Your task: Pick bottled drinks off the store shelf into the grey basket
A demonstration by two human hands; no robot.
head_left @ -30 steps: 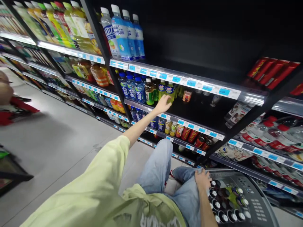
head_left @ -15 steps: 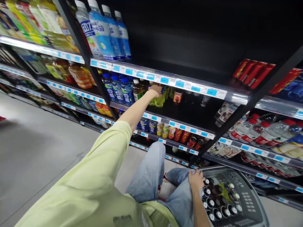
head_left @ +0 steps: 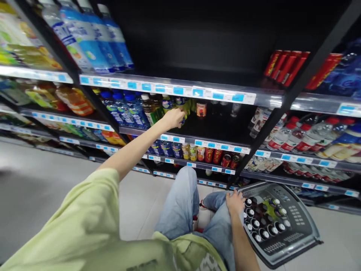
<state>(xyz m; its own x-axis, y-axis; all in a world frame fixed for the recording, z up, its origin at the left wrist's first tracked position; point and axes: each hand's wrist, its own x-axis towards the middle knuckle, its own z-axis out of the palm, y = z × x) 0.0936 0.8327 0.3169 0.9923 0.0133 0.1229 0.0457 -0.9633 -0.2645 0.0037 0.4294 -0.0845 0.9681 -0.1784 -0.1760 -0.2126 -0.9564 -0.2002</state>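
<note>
My left hand (head_left: pixel 173 117) reaches into the second shelf (head_left: pixel 214 145) and closes around a green-labelled bottle (head_left: pixel 184 109) among a row of drink bottles. My right hand (head_left: pixel 234 201) rests on my knee, fingers spread, at the edge of a grey shopping basket (head_left: pixel 293 241) on the floor. Inside the basket stand several dark bottles with white caps (head_left: pixel 258 227).
Black shelving runs along the aisle with blue price tags. Blue water bottles (head_left: pixel 96 41) stand on the top shelf, red packs (head_left: pixel 282 64) at the upper right, cans (head_left: pixel 218 155) on a lower shelf, red-capped bottles (head_left: pixel 304 137) to the right. Grey floor lies to the left.
The view swung right and down along the shelves. My left hand stayed at the green-labelled bottles, closing on one. My right hand kept resting by the basket.
</note>
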